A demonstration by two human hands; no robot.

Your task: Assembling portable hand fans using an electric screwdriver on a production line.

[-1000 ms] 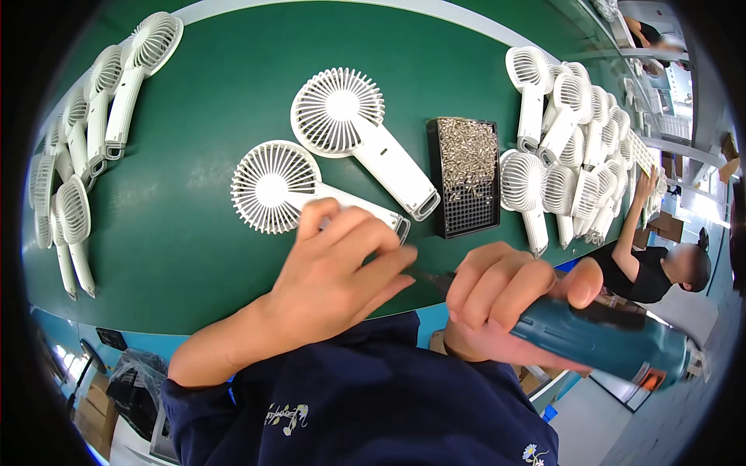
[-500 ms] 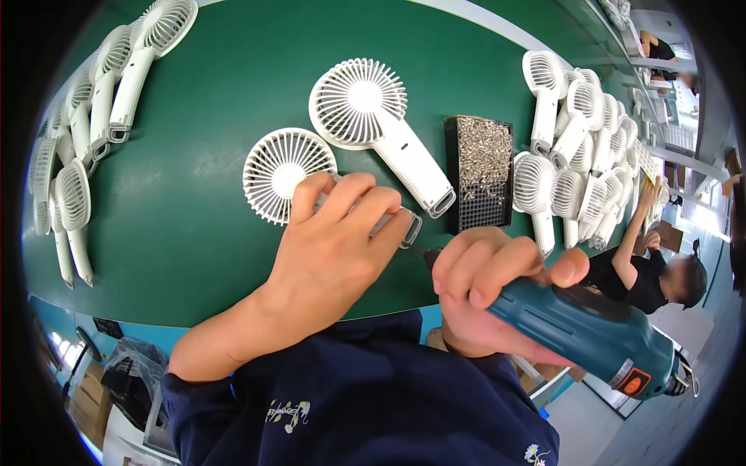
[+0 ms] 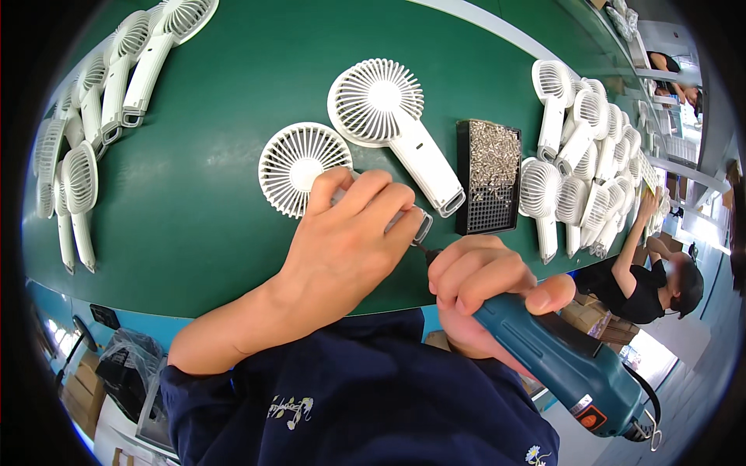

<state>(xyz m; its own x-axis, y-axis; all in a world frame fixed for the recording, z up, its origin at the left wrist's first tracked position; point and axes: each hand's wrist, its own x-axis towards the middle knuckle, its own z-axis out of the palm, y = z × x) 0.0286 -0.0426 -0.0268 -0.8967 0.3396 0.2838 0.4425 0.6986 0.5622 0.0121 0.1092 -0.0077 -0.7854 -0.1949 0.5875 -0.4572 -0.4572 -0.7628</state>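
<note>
My left hand (image 3: 353,225) is closed around the handle of a white handheld fan (image 3: 305,165), whose round grille lies on the green table. Wrapped around the front of a teal electric screwdriver (image 3: 556,353) are the fingers of my right hand (image 3: 489,291). The screwdriver's thin bit points at the metal loop on the end of the fan handle; whether it touches a screw there I cannot tell. A second white fan (image 3: 381,101) lies just beyond, its handle slanting toward a black tray (image 3: 488,221) of small metal screws.
White fans (image 3: 594,147) are heaped along the table's right side. Several more fans (image 3: 116,70) lie at the left edge. Past the right end, a person in black (image 3: 649,287) reaches toward the heap. A plastic-covered black item (image 3: 128,373) stands below the table at left.
The rear of the screwdriver has swung downward and left, so it stands steeper. The table scene has shifted slightly to the right in view. Both hands keep their hold.
</note>
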